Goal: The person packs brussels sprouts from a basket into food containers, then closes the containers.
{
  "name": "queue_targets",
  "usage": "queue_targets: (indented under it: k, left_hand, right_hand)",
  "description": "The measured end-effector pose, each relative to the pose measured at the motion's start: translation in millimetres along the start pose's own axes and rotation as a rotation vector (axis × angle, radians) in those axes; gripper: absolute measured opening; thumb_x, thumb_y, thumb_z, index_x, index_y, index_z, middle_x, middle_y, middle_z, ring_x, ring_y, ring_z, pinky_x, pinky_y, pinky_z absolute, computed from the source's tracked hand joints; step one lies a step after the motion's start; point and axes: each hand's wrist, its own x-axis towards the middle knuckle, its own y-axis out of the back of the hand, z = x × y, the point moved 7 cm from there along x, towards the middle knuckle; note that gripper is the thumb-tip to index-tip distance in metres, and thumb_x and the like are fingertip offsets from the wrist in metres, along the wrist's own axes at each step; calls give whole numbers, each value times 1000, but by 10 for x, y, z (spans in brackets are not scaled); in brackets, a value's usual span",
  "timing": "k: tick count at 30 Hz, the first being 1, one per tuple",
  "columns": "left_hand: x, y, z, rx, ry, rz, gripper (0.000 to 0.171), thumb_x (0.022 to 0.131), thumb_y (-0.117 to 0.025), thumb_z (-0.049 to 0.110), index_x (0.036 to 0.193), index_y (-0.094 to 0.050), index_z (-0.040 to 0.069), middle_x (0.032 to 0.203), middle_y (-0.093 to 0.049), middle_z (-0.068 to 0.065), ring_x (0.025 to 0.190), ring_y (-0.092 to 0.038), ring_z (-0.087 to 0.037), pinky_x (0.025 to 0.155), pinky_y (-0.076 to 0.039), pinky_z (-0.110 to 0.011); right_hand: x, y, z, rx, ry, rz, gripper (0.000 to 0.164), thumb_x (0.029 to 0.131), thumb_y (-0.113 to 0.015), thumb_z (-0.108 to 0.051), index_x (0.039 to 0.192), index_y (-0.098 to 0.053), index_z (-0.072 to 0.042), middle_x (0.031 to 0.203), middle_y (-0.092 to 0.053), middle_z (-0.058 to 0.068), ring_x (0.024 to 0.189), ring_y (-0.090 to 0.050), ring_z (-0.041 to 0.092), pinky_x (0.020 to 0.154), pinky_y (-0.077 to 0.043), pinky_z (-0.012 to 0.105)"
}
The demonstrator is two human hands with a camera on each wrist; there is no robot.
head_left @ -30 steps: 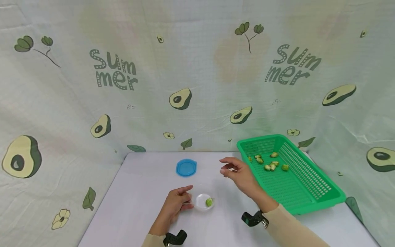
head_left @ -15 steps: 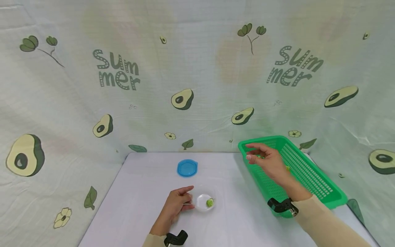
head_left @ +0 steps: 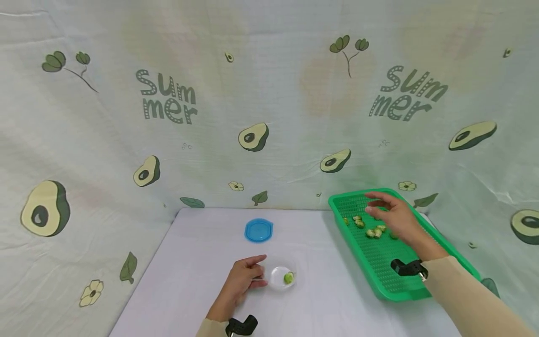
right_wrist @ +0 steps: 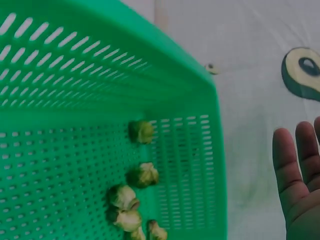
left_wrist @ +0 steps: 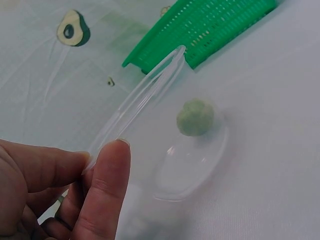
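Observation:
My left hand (head_left: 245, 277) pinches the rim of a clear plastic bowl (head_left: 278, 273) on the table. One Brussels sprout (head_left: 288, 278) lies inside the bowl; in the left wrist view the sprout (left_wrist: 195, 118) shows through its see-through wall. Over the far part of a green basket (head_left: 362, 263) hovers my right hand (head_left: 397, 217), fingers extended and nothing held. Several Brussels sprouts (head_left: 377, 231) lie on the basket floor, some partly hidden by that hand. In the right wrist view, sprouts (right_wrist: 125, 196) cluster near the basket's end wall.
A blue lid (head_left: 258, 230) lies flat on the white table (head_left: 202, 262), beyond the bowl. The basket takes up the table's right side, its raised walls around the sprouts. Behind stands a printed cloth backdrop (head_left: 290, 117).
My right hand has moved right and away from near the bowl, over the basket's far part. The left hand stays at the bowl's rim. The head view has shifted slightly.

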Motion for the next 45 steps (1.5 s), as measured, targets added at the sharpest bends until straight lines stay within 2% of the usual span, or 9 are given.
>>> queue_targets:
  k: [2, 3, 6, 9, 12, 16, 24, 35, 45]
  left_hand:
    - [2, 3, -6, 3, 1, 3, 48, 98, -66, -2, 145, -61, -3, 92, -60, -5, 78, -64, -14, 72, -67, -31]
    - [5, 3, -7, 5, 0, 3, 48, 98, -67, -2, 145, -61, -3, 92, -60, -5, 78, -64, -14, 72, -67, -31]
    - [15, 11, -18, 8, 4, 7, 48, 97, -68, -1, 145, -61, -2, 92, -60, -5, 78, -64, -14, 72, -67, -31]
    - [22, 13, -17, 8, 5, 10, 49, 97, -68, -1, 145, -61, -2, 92, -60, -5, 78, -64, -14, 72, -67, -31]
    - [22, 11, -6, 7, 8, 12, 48, 97, -67, -1, 145, -61, -2, 93, -60, -5, 79, -64, -14, 73, -67, -31]
    - [17, 4, 7, 12, 10, 8, 48, 97, -67, -1, 145, -61, -2, 93, -60, -5, 79, -64, -14, 73, -67, -31]
    - [4, 0, 11, 11, 8, 9, 49, 97, -67, -2, 145, -61, -3, 93, -60, -5, 79, -63, -14, 73, -67, -31]
    - [1, 13, 3, 24, 20, 18, 49, 97, -67, -2, 146, -61, -1, 92, -61, -5, 78, -64, -14, 72, -67, -31]
    - [14, 15, -10, 27, 20, 20, 48, 98, -67, -2, 145, -61, -1, 92, -62, -5, 76, -65, -14, 72, -67, -31]
  right_hand:
    - [23, 8, 83, -38, -35, -25, 59, 106, -67, -32, 158, -48, -11, 147, -54, 15, 101, -61, -9, 82, -61, 25]
    - [36, 4, 122, -46, -44, -33, 60, 106, -66, -32, 158, -48, -10, 151, -51, 19, 105, -62, -4, 82, -61, 26]
    - [69, -14, 229, -82, -60, -58, 60, 107, -65, -32, 159, -46, -9, 154, -49, 23, 119, -62, 18, 85, -59, 32]
    - [104, -40, 360, -105, -63, -81, 60, 107, -65, -32, 158, -46, -7, 155, -47, 25, 134, -51, 43, 91, -59, 44]
    - [135, -63, 500, -113, -74, -106, 61, 107, -65, -30, 159, -45, -6, 157, -46, 28, 138, -47, 50, 95, -57, 57]
    - [146, -79, 671, -103, -99, -148, 60, 107, -63, -23, 160, -42, -4, 158, -42, 30, 139, -45, 53, 99, -54, 66]
    - [153, -107, 919, -101, -123, -213, 58, 106, -64, -18, 158, -44, -2, 160, -39, 31, 140, -44, 55, 101, -53, 66]
    - [131, -161, 1111, -84, -148, -280, 59, 106, -63, -15, 159, -42, 1, 160, -37, 35, 143, -38, 59, 107, -47, 71]
    - [75, -213, 1146, -70, -130, -317, 51, 108, -59, -12, 153, -47, 8, 153, -47, 36, 131, -57, 52, 102, -56, 61]
